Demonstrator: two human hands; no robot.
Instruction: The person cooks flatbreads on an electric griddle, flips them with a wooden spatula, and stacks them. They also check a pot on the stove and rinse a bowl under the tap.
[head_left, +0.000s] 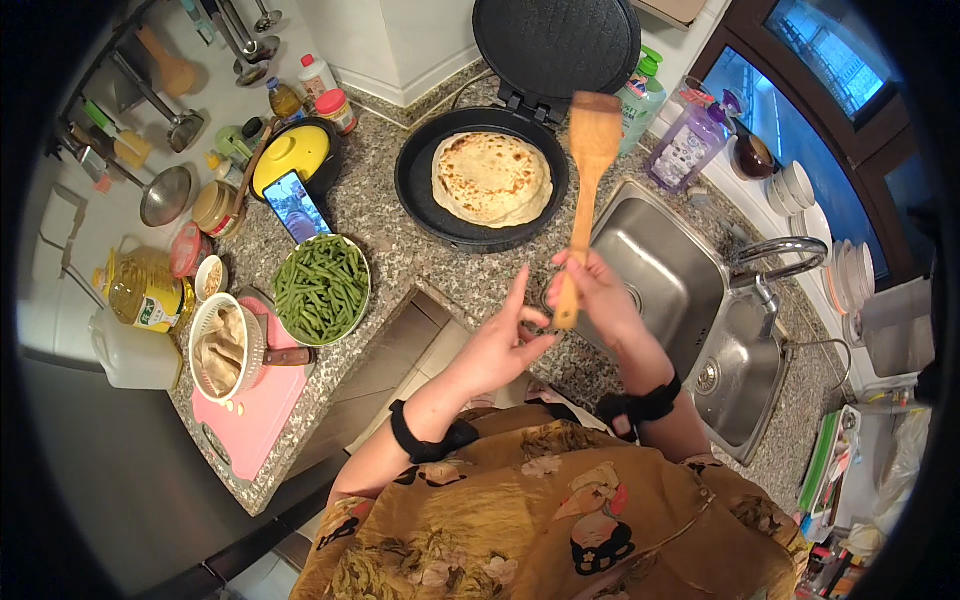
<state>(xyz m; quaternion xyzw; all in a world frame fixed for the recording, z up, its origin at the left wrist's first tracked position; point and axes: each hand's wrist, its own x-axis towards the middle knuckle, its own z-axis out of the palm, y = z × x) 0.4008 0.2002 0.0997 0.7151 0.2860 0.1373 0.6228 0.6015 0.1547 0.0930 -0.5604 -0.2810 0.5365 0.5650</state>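
A wooden spatula (590, 154) is gripped by its handle in my right hand (598, 294), blade up, above the edge of the sink. Beside the handle's lower end, my left hand (510, 341) holds nothing, its fingers apart. Ahead of both hands, a browned flatbread (493, 180) lies in the round black pan of an electric griddle (420, 214). The griddle's hinged lid (556, 45) is raised at the back. Whether my left fingertips touch the spatula handle is hard to tell.
At right is a double-basin steel sink (660, 247) with a faucet (780, 251). Left stand a bowl of cut green beans (322, 289), a phone (296, 206), a yellow-lidded pot (292, 154) and a white basket (199, 330) on a pink cutting board (251, 435). A knife handle (289, 357) sticks out beside the basket.
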